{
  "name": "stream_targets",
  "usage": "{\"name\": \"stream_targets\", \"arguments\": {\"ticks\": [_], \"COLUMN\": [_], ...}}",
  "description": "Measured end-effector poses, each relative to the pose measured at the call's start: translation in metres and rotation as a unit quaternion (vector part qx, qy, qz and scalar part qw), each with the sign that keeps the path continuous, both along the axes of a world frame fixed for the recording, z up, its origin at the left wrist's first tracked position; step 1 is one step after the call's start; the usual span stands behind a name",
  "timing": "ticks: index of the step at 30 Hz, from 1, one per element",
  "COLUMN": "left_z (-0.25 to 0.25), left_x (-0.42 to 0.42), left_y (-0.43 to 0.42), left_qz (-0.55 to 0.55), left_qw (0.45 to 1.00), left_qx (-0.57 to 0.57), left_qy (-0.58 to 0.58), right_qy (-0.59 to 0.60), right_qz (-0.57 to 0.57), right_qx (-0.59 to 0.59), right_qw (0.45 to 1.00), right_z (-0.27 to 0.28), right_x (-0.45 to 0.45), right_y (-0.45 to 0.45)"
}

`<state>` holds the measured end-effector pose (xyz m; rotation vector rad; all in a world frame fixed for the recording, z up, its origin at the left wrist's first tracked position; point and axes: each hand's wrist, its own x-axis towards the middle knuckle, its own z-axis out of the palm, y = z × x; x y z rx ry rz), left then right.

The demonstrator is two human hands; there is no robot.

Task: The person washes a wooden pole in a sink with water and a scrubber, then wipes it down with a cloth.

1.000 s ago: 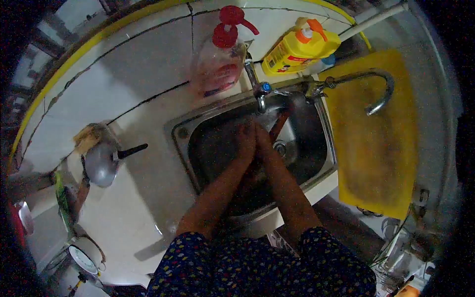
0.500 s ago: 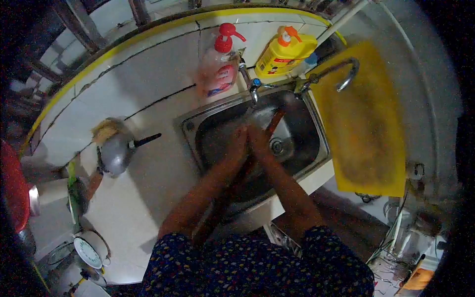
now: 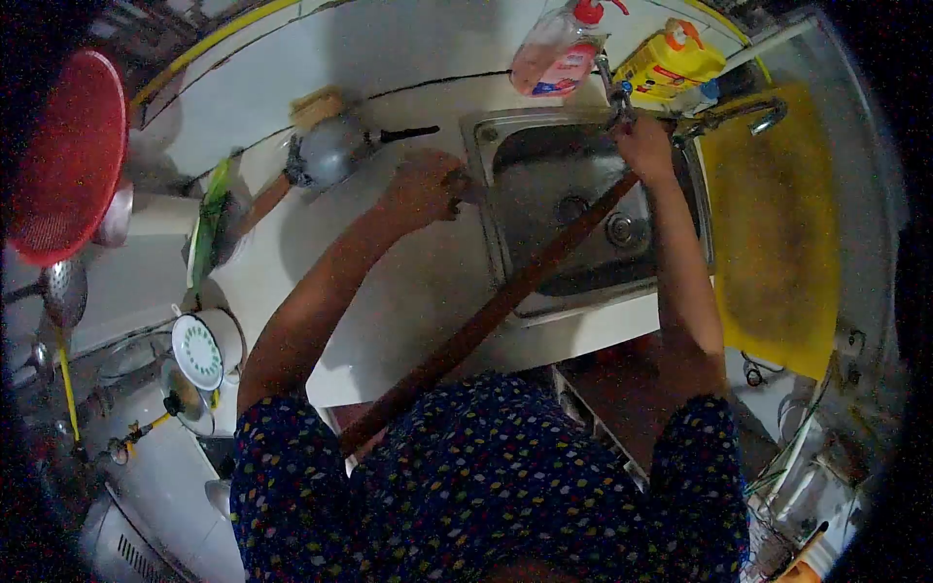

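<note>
Left hand (image 3: 423, 189) has swung out over the counter (image 3: 408, 282), right hand (image 3: 646, 148) up to the tap (image 3: 620, 95): no longer together over the sink (image 3: 544, 175)! Left fingers curl, whether around anything I can't tell; the right's grip is hidden too. Joint handwork over the sink looks done, tap handling apparently under way; water flow, impossible to judge. Farther out, pink bottle (image 3: 564, 73) and yellow bottle (image 3: 666, 63) stand behind.

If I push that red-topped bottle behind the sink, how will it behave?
The bottle might tip if pushed high, since its red pump sticks up above the body. It's probably fairly light for its size, as the upper part looks clear, with pink lower down. Its smooth wall could feel slippery if wet.
</note>
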<state>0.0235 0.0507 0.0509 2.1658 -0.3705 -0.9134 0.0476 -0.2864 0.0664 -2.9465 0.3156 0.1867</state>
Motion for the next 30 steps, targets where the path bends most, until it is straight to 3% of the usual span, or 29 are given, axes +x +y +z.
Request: {"name": "stream_targets", "arguments": {"ticks": [1, 3, 4, 6, 10, 12, 13, 15, 19, 21, 22, 24, 26, 28, 29, 30], "left_z": [-0.007, -0.028, -0.02, 0.002, -0.023, -0.044, -0.031, -0.003, 0.017, 0.026, 0.035, 0.055, 0.072, 0.079, 0.077, 0.078], "left_x": [-0.004, -0.013, -0.02, -0.037, -0.04, -0.042, -0.045, -0.051, -0.062, -0.068, -0.072, -0.079, -0.073, -0.068, -0.067, -0.07], "left_y": [0.009, 0.031, 0.037, 0.044, 0.066, 0.072, 0.066, 0.047, 0.001, -0.017, -0.021, -0.025, 0.003, 0.044, 0.066, 0.079], "left_qz": [0.001, -0.038, -0.038, 0.132, 0.181, 0.182, 0.177, 0.154, 0.023, -0.092, -0.095, -0.144, -0.192, -0.233, -0.255, -0.274], "left_qw": [1.0, 0.955, 0.954, 0.961, 0.968, 0.951, 0.951, 0.959, 0.965, 0.941, 0.941, 0.961, 0.942, 0.916, 0.909, 0.898], "left_qx": [0.0, -0.065, -0.065, -0.178, -0.087, -0.145, -0.146, -0.221, -0.226, -0.304, -0.305, -0.159, -0.124, -0.081, -0.021, 0.04], "left_qy": [-0.003, -0.288, -0.289, -0.166, -0.15, -0.206, -0.205, -0.086, -0.131, -0.114, -0.116, -0.178, -0.246, -0.315, -0.33, -0.342], "right_qy": [-0.003, -0.176, -0.188, -0.178, -0.125, -0.091, -0.092, -0.13, -0.175, -0.298, -0.339, -0.293, -0.291, -0.19, -0.188, -0.203], "right_qz": [0.001, 0.056, 0.054, 0.066, 0.034, -0.035, -0.039, -0.019, 0.011, 0.033, 0.04, 0.035, 0.067, -0.149, -0.139, -0.124], "right_qx": [0.0, 0.131, 0.172, 0.243, 0.37, 0.4, 0.398, 0.479, 0.43, 0.41, 0.399, 0.495, 0.471, 0.676, 0.679, 0.629], "right_qw": [1.0, 0.974, 0.966, 0.951, 0.92, 0.912, 0.912, 0.868, 0.886, 0.862, 0.851, 0.817, 0.83, 0.696, 0.696, 0.74], "right_z": [-0.009, -0.034, -0.044, -0.08, -0.096, -0.087, -0.088, -0.091, -0.014, -0.006, -0.006, -0.026, -0.03, -0.021, -0.032, -0.055], "right_x": [-0.011, -0.041, -0.062, -0.104, -0.184, -0.214, -0.224, -0.235, -0.216, -0.203, -0.198, -0.188, -0.191, -0.198, -0.197, -0.194], "right_y": [-0.003, -0.013, -0.009, -0.012, 0.018, 0.043, 0.051, 0.067, 0.145, 0.165, 0.169, 0.162, 0.149, 0.143, 0.131, 0.117]}}
